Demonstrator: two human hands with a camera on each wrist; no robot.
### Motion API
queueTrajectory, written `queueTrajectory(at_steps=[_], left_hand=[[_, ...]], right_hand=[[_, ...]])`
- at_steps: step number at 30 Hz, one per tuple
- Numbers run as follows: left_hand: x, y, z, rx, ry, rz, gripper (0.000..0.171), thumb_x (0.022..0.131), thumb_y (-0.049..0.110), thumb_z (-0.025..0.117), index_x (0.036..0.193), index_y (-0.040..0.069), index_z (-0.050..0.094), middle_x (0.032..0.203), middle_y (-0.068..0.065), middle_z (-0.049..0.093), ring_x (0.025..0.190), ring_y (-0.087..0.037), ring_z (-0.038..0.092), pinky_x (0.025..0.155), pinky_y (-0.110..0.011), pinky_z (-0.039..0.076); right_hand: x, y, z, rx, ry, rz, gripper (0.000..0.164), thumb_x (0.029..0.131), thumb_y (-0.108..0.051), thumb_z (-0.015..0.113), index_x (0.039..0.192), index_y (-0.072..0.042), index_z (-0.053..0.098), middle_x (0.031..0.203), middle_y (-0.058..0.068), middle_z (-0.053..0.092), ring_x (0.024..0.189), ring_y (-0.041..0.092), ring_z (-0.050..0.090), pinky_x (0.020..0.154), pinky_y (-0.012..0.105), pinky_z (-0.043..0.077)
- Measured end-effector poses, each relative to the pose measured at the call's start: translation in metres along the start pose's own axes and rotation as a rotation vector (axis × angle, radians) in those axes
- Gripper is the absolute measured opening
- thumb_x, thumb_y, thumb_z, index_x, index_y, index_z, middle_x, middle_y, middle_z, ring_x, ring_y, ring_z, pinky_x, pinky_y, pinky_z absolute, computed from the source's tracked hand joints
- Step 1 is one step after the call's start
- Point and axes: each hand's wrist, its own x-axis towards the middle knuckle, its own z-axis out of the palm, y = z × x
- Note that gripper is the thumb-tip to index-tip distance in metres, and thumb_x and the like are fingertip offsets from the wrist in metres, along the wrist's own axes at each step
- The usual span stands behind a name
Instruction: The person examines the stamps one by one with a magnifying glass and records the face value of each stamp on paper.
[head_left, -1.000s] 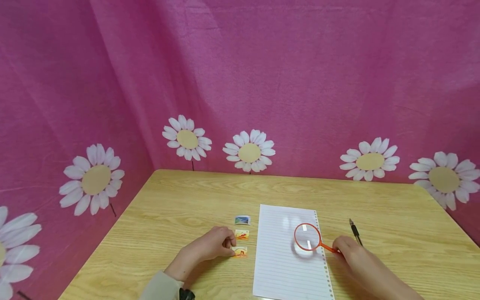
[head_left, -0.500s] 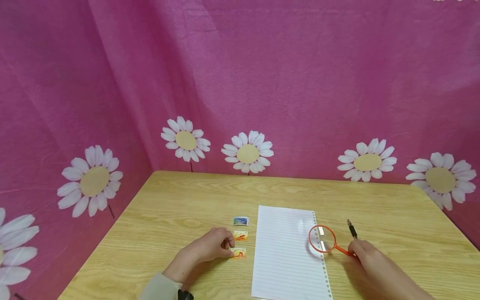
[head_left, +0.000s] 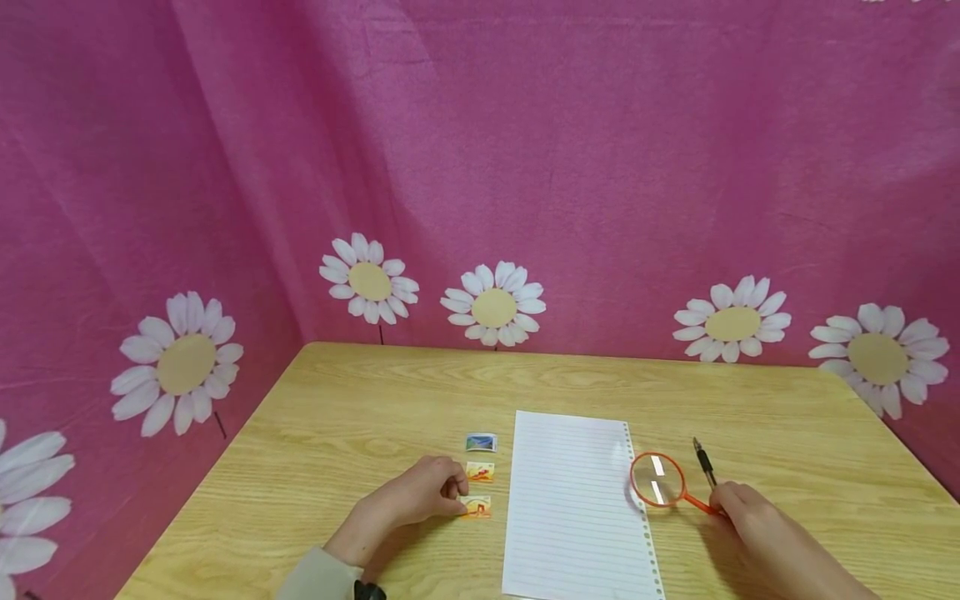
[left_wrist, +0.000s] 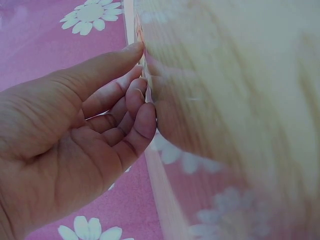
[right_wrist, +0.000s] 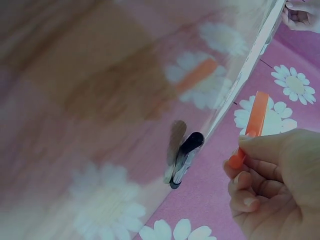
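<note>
My right hand (head_left: 768, 533) pinches the orange handle (right_wrist: 257, 114) of a magnifying glass (head_left: 686, 493) between thumb and fingers. Its round orange-rimmed lens hangs above the right, punched edge of a sheet of lined paper (head_left: 573, 508). On the table to the left of the paper, three small stamps lie in a column: a blue-green one (head_left: 482, 442) at the top, a yellow-red one (head_left: 481, 472) in the middle, and another yellow-red one (head_left: 477, 507) at the bottom. My left hand (head_left: 420, 493) rests on the table, fingers loosely bent, its thumb touching the left edge of the bottom stamp.
A black pen (head_left: 703, 461) lies just beyond my right hand, partly hidden by it. The glossy wood-grain table (head_left: 360, 392) ends at a pink curtain (head_left: 585, 167) printed with white daisies, at the back and left.
My right hand has carried the magnifying glass to the right, from over the paper to its right edge. The left hand and the stamps have stayed in place.
</note>
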Motion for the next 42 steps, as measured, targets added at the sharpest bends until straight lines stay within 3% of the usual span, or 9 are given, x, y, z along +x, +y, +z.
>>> queueTrajectory(at_steps=[4, 9, 16, 30, 42], left_hand=[[-0.001, 0.000, -0.001, 0.001, -0.003, -0.004, 0.013, 0.084, 0.009, 0.076, 0.087, 0.007, 0.064, 0.076, 0.006, 0.052, 0.068, -0.004, 0.044, 0.065, -0.019, 0.040], [-0.002, 0.001, -0.002, 0.009, -0.001, 0.003, 0.013, 0.084, 0.009, 0.076, 0.087, 0.006, 0.064, 0.075, 0.004, 0.053, 0.068, -0.004, 0.045, 0.064, -0.020, 0.040], [0.000, 0.000, 0.000, 0.019, 0.009, 0.017, 0.013, 0.083, 0.009, 0.076, 0.086, 0.007, 0.064, 0.075, 0.003, 0.054, 0.068, -0.002, 0.043, 0.065, -0.018, 0.040], [0.000, -0.001, 0.001, 0.031, 0.010, 0.009, 0.013, 0.083, 0.009, 0.076, 0.086, 0.008, 0.064, 0.076, 0.005, 0.054, 0.068, -0.003, 0.043, 0.065, -0.019, 0.039], [0.001, 0.000, -0.001, 0.028, 0.005, 0.004, 0.012, 0.083, 0.009, 0.076, 0.087, 0.007, 0.065, 0.074, 0.006, 0.052, 0.067, -0.003, 0.044, 0.065, -0.019, 0.040]], right_hand=[[0.003, -0.002, 0.001, 0.041, -0.061, 0.061, 0.027, 0.075, 0.003, 0.075, 0.080, -0.015, 0.055, 0.074, -0.011, 0.042, 0.069, -0.001, 0.038, 0.059, 0.021, 0.042], [0.009, -0.008, -0.001, 0.159, -0.074, 0.149, 0.024, 0.078, 0.000, 0.075, 0.078, -0.014, 0.056, 0.068, -0.012, 0.042, 0.064, -0.003, 0.035, 0.057, 0.019, 0.037], [0.020, -0.012, -0.004, 0.245, -0.180, 0.342, 0.013, 0.082, -0.003, 0.070, 0.080, -0.006, 0.058, 0.066, -0.004, 0.049, 0.060, 0.004, 0.040, 0.055, 0.021, 0.038], [0.029, -0.006, 0.001, 0.244, -0.160, 0.372, 0.016, 0.082, -0.002, 0.069, 0.076, -0.004, 0.055, 0.059, -0.003, 0.052, 0.050, 0.001, 0.036, 0.048, 0.020, 0.035], [0.038, -0.001, 0.007, 0.297, -0.282, 0.455, 0.015, 0.084, -0.008, 0.067, 0.075, -0.003, 0.056, 0.062, 0.000, 0.055, 0.055, 0.011, 0.043, 0.051, 0.022, 0.035]])
